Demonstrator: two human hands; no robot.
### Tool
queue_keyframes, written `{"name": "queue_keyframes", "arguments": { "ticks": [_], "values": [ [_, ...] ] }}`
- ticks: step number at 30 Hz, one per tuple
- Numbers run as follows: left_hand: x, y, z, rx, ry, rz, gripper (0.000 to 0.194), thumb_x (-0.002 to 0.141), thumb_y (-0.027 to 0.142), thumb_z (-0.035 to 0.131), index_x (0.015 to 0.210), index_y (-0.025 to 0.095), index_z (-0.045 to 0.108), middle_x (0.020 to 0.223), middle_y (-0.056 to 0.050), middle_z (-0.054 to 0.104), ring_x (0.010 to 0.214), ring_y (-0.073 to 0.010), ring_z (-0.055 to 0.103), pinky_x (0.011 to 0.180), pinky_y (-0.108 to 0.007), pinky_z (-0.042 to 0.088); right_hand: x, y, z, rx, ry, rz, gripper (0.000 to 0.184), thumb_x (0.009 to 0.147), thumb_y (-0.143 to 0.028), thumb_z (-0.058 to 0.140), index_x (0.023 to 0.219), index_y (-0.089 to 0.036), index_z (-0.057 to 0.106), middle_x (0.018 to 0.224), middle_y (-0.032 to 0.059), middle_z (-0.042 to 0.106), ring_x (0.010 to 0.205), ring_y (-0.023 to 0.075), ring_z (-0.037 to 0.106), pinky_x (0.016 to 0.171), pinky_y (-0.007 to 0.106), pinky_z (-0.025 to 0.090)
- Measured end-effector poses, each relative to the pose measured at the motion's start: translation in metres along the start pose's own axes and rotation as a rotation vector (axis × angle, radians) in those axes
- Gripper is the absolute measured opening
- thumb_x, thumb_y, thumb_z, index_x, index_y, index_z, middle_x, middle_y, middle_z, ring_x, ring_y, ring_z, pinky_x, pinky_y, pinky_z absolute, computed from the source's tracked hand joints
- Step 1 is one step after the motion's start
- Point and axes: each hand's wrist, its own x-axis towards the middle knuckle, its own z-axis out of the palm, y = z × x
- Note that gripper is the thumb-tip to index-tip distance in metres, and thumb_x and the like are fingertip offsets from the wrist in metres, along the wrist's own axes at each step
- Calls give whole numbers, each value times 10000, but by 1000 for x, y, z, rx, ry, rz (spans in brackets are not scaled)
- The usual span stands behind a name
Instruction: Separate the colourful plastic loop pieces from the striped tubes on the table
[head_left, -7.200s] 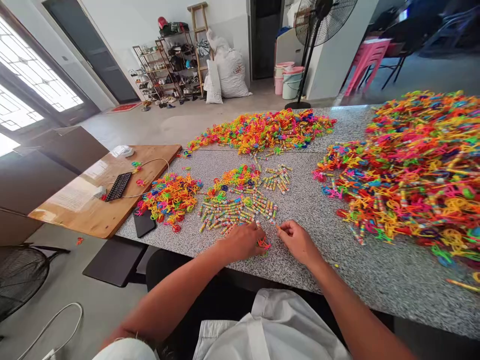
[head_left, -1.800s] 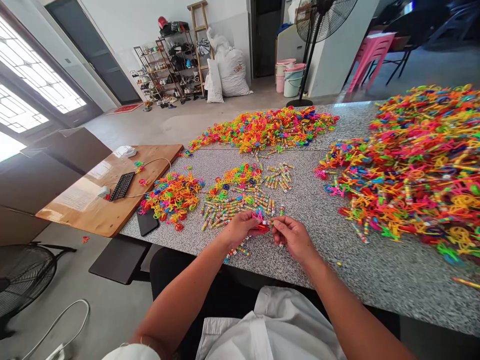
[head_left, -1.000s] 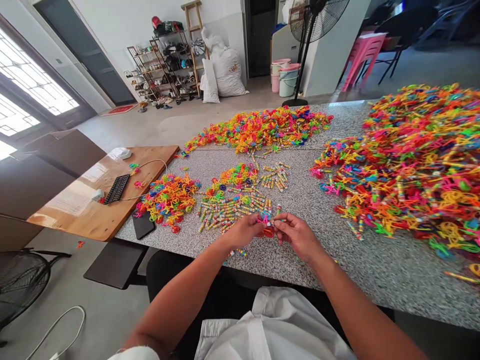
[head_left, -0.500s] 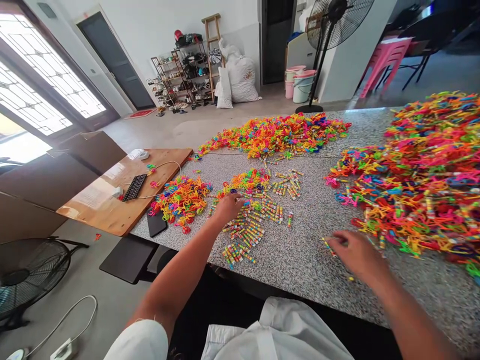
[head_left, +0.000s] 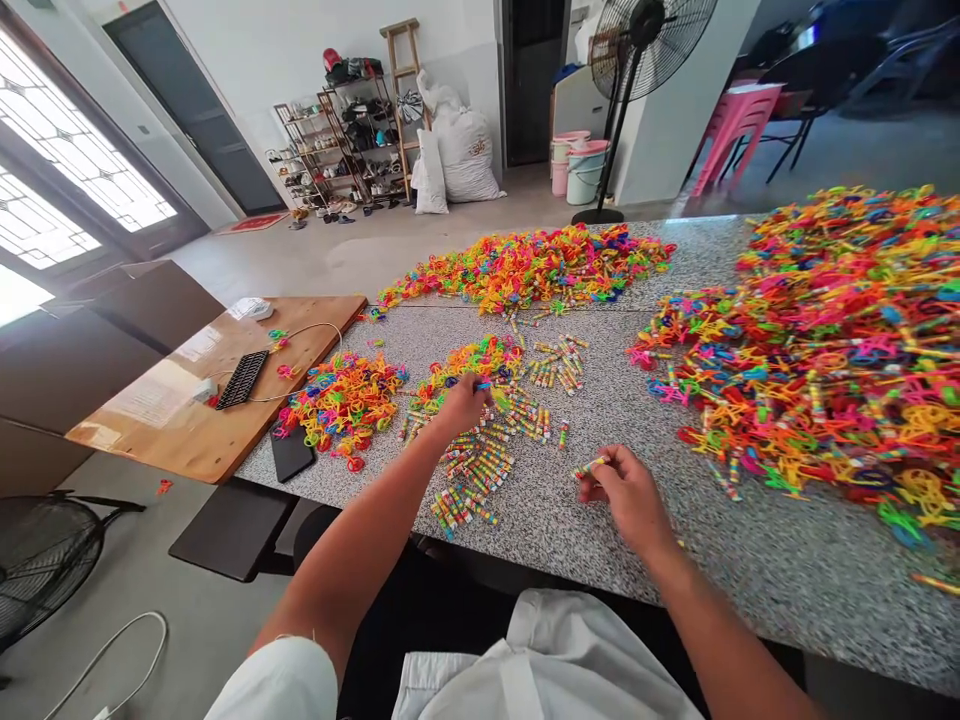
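Observation:
My left hand (head_left: 462, 405) is closed in a pinch over the middle heap, with a small blue plastic piece (head_left: 484, 386) at its fingertips. Beneath and beside it lie rows of short, colourfully wrapped tubes (head_left: 491, 455). Bright plastic loop pieces (head_left: 480, 358) are piled just beyond. My right hand (head_left: 628, 492) pinches one short patterned tube (head_left: 589, 467) above the speckled tabletop (head_left: 547, 500). A single tube (head_left: 563, 434) lies apart between the two hands. Another group of tubes (head_left: 559, 364) sits farther back.
Large heaps of coloured plastic pieces lie at the right (head_left: 840, 340) and back (head_left: 532, 265). A smaller loop heap (head_left: 345, 400) is at left, beside a black phone (head_left: 292, 454). A wooden board (head_left: 172, 400) carries a keyboard (head_left: 243, 379). A standing fan (head_left: 634, 100) is behind the table.
My right hand has moved left from beside the large right heap, bringing a tube in its fingers. My left hand stays by the middle heap, where the blue piece now shows. The view has shifted slightly.

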Motion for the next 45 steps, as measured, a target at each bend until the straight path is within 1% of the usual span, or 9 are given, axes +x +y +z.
{"name": "queue_keyframes", "arguments": {
  "ticks": [6, 13, 16, 20, 24, 29, 33, 37, 45],
  "values": [
    [-55, 30, 39, -619, -114, 18, 148, 950, 357, 485, 981, 213, 500, 664, 30, 590, 581, -123, 595, 556, -214, 439, 8, -3, 49, 108, -30, 51, 209, 768, -356, 610, 871, -271, 449, 529, -75, 552, 427, 176, 561, 421, 292, 474],
    [-94, 37, 46, -731, -196, 86, 257, 800, 189, 579, 1057, 184, 581, 957, -32, 657, 826, -145, 622, 688, -242, 536, 14, 0, 58, -120, 141, -113, 185, 834, -354, 565, 961, -277, 455, 692, -11, 665, 481, 201, 608, 460, 317, 474],
    [-97, 37, 39, -801, -296, -25, 246, 814, 222, 615, 1054, 167, 626, 1155, -81, 649, 958, -180, 639, 750, -287, 577, 16, 0, 58, -241, 142, -172, 177, 841, -340, 555, 981, -270, 470, 750, 4, 686, 560, 211, 647, 541, 326, 504],
    [-98, 35, 44, -853, -368, -162, 288, 784, 278, 758, 1019, 155, 645, 1051, -71, 675, 877, -164, 668, 796, -321, 580, 20, 4, 62, -301, 139, -238, 140, 820, -308, 561, 920, -259, 476, 739, 17, 678, 672, 229, 670, 648, 343, 518],
    [-97, 28, 53, -1070, -301, -279, 328, 707, 206, 823, 977, 151, 646, 916, -30, 671, 806, -139, 664, 827, -333, 573, 19, 5, 61, -107, 63, -224, 154, 825, -306, 566, 945, -259, 482, 747, 0, 680, 638, 209, 662, 604, 322, 524],
    [-93, 28, 43, -1217, -206, -440, 363, 669, 68, 780, 1018, 136, 703, 805, -12, 666, 692, -110, 637, 822, -322, 572, 5, 0, 44, 108, 128, -327, 114, 819, -242, 575, 892, -264, 491, 523, -94, 509, 464, 134, 511, 495, 246, 431],
    [-91, 35, 34, -1356, -124, -402, 276, 685, 106, 805, 943, 121, 708, 900, -59, 710, 766, -131, 684, 778, -275, 566, -9, 2, 40, 427, 60, -188, 151, 785, -247, 603, 873, -267, 482, 551, -102, 490, 415, 112, 458, 414, 235, 388],
    [-93, 41, 36, -1376, -178, -378, 263, 683, 169, 861, 862, 130, 673, 825, -29, 692, 723, -111, 668, 725, -245, 562, -15, 6, 48, 520, -31, 7, 210, 782, -325, 676, 921, -246, 539, 639, -60, 593, 473, 121, 528, 435, 249, 449],
    [-99, 51, 35, -1333, -343, -280, 330, 669, 250, 898, 872, 124, 669, 805, -14, 682, 687, -107, 655, 677, -253, 595, -6, -3, 46, 558, -79, 15, 251, 757, -351, 747, 924, -230, 604, 659, -45, 619, 480, 113, 537, 413, 233, 440]
  ]
}}
